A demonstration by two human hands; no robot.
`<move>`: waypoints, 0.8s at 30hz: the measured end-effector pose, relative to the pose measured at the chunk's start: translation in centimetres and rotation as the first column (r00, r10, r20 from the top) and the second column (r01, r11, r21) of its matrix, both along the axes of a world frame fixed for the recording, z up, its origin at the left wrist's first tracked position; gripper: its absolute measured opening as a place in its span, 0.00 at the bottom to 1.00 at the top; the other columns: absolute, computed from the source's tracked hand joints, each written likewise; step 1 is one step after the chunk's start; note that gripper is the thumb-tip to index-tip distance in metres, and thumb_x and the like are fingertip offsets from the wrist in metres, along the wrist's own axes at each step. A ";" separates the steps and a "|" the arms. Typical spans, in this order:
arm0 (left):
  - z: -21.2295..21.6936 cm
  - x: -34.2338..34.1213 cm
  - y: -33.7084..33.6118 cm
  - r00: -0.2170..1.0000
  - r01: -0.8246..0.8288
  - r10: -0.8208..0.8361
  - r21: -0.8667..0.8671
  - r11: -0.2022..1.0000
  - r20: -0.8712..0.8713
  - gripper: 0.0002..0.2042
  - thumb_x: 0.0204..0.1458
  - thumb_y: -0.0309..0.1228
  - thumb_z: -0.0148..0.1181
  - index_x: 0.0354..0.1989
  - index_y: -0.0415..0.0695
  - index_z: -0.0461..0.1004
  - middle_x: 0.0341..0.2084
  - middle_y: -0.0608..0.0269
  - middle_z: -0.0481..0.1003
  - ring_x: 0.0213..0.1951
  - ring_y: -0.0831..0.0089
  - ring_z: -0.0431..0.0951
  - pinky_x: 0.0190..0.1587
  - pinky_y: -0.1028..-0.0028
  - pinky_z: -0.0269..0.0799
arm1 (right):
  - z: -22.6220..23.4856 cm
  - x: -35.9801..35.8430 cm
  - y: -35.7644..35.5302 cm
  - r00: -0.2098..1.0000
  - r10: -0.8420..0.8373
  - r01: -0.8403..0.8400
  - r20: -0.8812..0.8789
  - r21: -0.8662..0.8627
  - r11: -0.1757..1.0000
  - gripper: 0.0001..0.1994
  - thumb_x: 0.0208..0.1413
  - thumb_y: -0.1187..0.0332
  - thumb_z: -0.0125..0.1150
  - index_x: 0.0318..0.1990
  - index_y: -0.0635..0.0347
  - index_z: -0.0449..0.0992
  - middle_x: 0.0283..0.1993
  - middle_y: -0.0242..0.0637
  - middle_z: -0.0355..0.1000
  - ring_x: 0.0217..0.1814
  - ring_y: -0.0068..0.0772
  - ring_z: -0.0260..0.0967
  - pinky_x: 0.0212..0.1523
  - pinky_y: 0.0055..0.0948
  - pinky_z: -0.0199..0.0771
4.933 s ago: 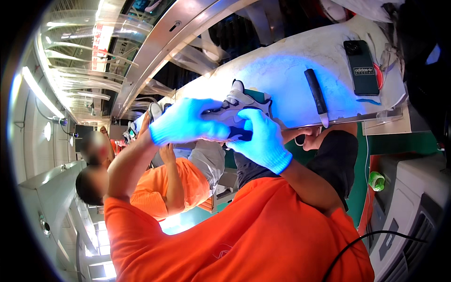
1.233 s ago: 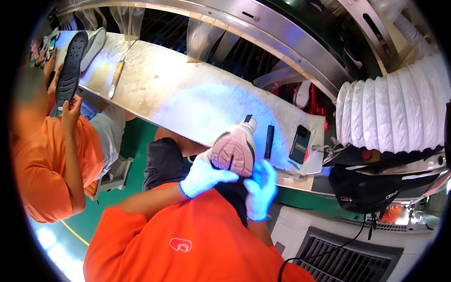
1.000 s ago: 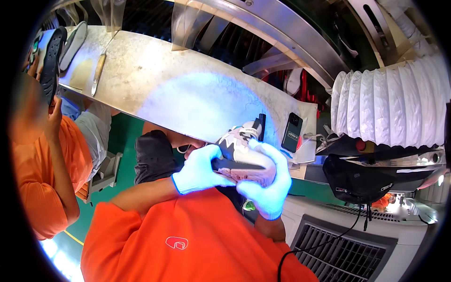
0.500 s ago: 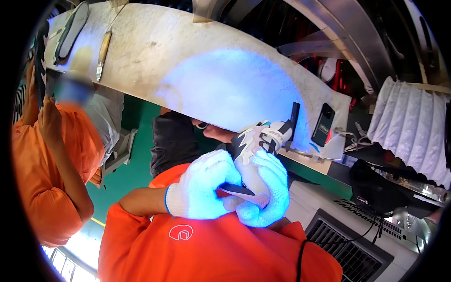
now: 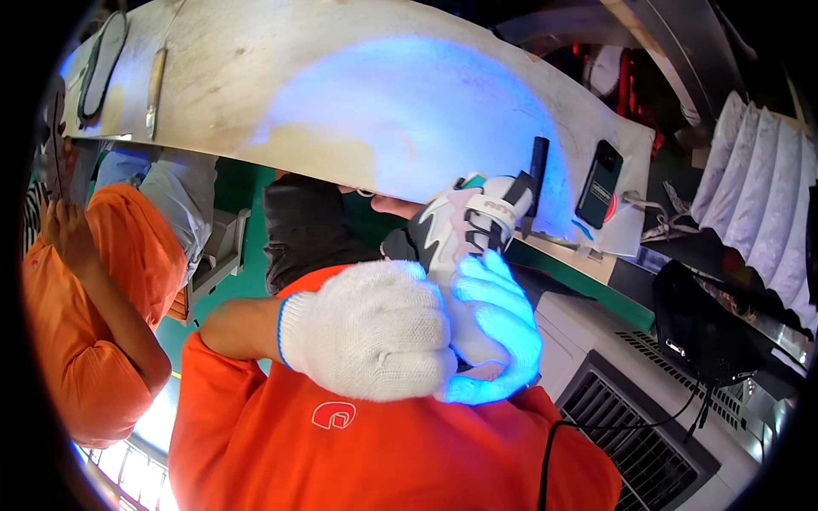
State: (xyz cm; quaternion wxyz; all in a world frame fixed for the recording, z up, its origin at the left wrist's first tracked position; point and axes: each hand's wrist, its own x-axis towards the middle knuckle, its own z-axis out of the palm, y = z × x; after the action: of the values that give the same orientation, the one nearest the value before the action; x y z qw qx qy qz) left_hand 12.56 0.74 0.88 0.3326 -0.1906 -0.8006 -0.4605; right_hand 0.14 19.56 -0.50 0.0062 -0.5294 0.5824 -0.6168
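A sneaker (image 5: 460,221) in white, grey and black, with a strap across it, is held in front of my chest. My right hand (image 5: 503,332), in a white knit glove lit blue, wraps round its lower end from the right. My left hand (image 5: 371,332), gloved the same way, is closed into a fist against the shoe's left side. Whatever that fist grips is hidden behind its fingers. Between the two hands, low down, a small pinkish-white edge (image 5: 486,370) shows.
A worktable (image 5: 204,102) spans the front, with a bluish light patch. On it lie a phone (image 5: 601,183), a black bar-like tool (image 5: 538,175), a wooden-handled blade (image 5: 156,89) and a sole (image 5: 104,68). A co-worker in orange (image 5: 111,281) sits left. A black bag (image 5: 694,328) is at right.
My left hand has turned and closed into a fist nearer the camera, covering the dark flap seen earlier between the hands. My head view has shifted slightly; the right hand still holds the sneaker.
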 end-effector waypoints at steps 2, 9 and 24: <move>1.5 -1.1 -1.1 0.986 0.144 -0.133 -0.112 0.983 0.105 0.16 0.50 0.28 0.71 0.49 0.47 0.85 0.42 0.65 0.82 0.41 0.61 0.83 0.43 0.57 0.81 | -0.4 -0.2 1.1 0.999 0.006 -0.005 0.045 -0.020 1.000 0.45 0.62 0.34 0.73 0.64 0.74 0.76 0.55 0.65 0.83 0.61 0.68 0.84 0.72 0.67 0.73; 3.0 -2.7 1.9 0.975 0.044 -0.044 0.005 0.999 0.216 0.14 0.42 0.29 0.78 0.37 0.48 0.80 0.36 0.66 0.76 0.34 0.63 0.77 0.35 0.63 0.70 | -1.4 0.4 2.0 0.992 -0.044 0.054 0.116 -0.085 0.995 0.45 0.62 0.36 0.75 0.66 0.76 0.74 0.58 0.67 0.82 0.64 0.69 0.82 0.75 0.69 0.69; 2.4 -4.2 0.9 0.991 0.128 -0.123 -0.131 0.983 0.048 0.09 0.55 0.30 0.75 0.41 0.43 0.84 0.34 0.64 0.77 0.29 0.64 0.78 0.30 0.65 0.70 | -0.9 -3.1 3.0 0.964 0.218 -0.213 0.153 -0.049 0.976 0.39 0.57 0.53 0.82 0.67 0.75 0.74 0.62 0.67 0.80 0.68 0.70 0.78 0.76 0.69 0.64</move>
State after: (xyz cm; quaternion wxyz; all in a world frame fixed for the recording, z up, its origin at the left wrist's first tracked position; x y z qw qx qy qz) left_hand 8.40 1.59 3.25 0.2735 -0.2534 -0.8226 -0.4293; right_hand -2.94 22.57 -1.44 0.1107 -0.5393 0.5091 -0.6617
